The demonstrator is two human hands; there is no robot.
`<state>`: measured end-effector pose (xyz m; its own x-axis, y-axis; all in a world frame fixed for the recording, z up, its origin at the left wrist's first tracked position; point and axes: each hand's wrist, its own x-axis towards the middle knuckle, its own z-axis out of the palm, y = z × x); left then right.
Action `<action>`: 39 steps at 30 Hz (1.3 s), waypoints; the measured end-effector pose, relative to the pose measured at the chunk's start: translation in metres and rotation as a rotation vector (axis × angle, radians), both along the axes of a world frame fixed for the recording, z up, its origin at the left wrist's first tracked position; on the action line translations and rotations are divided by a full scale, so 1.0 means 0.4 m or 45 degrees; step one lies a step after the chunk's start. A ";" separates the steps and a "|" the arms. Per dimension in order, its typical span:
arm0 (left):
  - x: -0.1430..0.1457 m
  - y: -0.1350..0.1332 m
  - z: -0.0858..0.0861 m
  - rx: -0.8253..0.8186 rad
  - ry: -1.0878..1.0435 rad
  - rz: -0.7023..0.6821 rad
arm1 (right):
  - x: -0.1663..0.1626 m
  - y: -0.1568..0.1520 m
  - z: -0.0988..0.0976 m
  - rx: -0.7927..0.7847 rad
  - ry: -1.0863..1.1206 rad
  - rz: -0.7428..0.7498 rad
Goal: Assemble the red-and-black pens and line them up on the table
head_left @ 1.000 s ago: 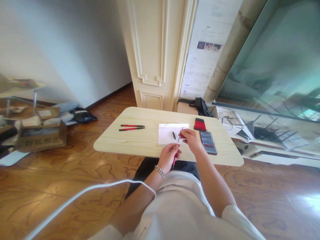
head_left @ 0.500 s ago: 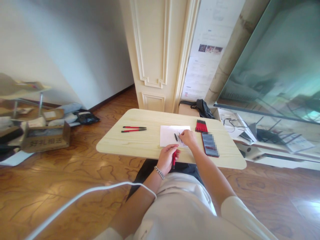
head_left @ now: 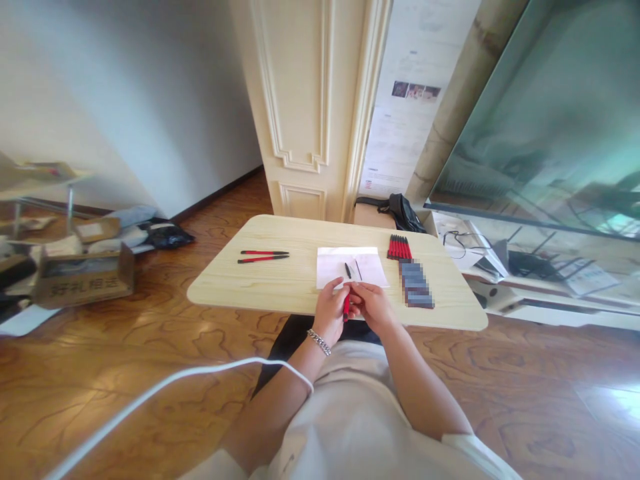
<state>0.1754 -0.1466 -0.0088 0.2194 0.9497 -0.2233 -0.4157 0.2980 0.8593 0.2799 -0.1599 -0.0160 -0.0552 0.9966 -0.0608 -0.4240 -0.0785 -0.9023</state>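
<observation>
My left hand [head_left: 330, 312] is closed around a red pen barrel [head_left: 346, 308], which stands roughly upright near the table's front edge. My right hand [head_left: 373, 305] meets it there, its fingers pinched at the barrel's upper end; anything small between them is hidden. Just beyond both hands lies a white sheet of paper [head_left: 327, 261]. On it rest a short black pen part [head_left: 348, 270] and a thin dark refill [head_left: 358, 269], with a faint slim piece between them.
Two red-and-black pens [head_left: 263, 257] lie on the table's left side. Several more pens [head_left: 399, 247] sit in a row at right, above a phone [head_left: 416, 284] with a blurred screen. A white cable [head_left: 200, 371] crosses by my left forearm. A cardboard box [head_left: 85, 277] stands on the floor.
My right hand has come back from the paper to the red barrel in my left hand. The refill on the paper is now uncovered. The view has shifted slightly.
</observation>
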 end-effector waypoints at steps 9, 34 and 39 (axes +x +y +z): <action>-0.004 -0.014 0.003 0.069 0.052 -0.084 | 0.007 -0.010 -0.001 0.013 0.112 0.145; -0.011 0.008 -0.019 0.132 0.004 -0.089 | 0.146 0.148 0.005 0.165 -1.631 -0.609; -0.007 0.022 -0.024 0.305 0.043 0.080 | 0.095 0.026 0.022 0.339 -1.211 -0.469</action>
